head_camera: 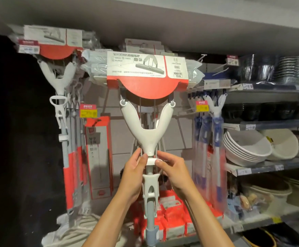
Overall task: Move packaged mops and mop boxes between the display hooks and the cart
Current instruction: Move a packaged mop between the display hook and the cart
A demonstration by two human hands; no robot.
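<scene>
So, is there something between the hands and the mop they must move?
No. Both hands already hold the mop: the left hand and the right hand pinch the white collar just under the Y-shaped yoke, with nothing between.

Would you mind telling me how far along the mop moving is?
Done: one packaged mop hangs at upper left. In hand: left hand and right hand hold the sponge mop upright by its neck. Left: whether it is going up or coming down isn't shown; no cart visible.
</scene>
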